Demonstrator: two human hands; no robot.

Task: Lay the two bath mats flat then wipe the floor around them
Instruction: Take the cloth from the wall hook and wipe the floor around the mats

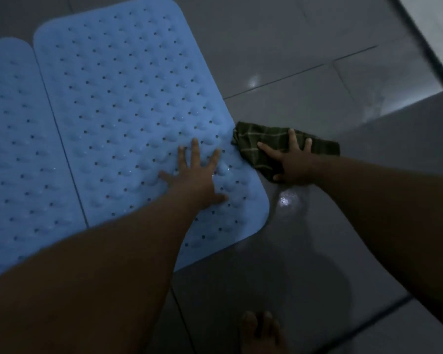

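Observation:
Two light-blue perforated bath mats lie flat side by side on the grey tiled floor (317,251): the larger right mat (128,98) and the left mat (16,149), partly cut off by the frame edge. My left hand (197,175) presses flat with fingers spread on the right mat near its right edge. My right hand (289,162) lies with fingers spread on a dark green checked cloth (261,141), which sits on the floor touching the right mat's edge.
My bare foot (261,333) stands on the tile at the bottom. A wet shiny patch (287,200) glints on the floor just below the cloth. A pale raised edge or wall base (435,34) runs along the top right.

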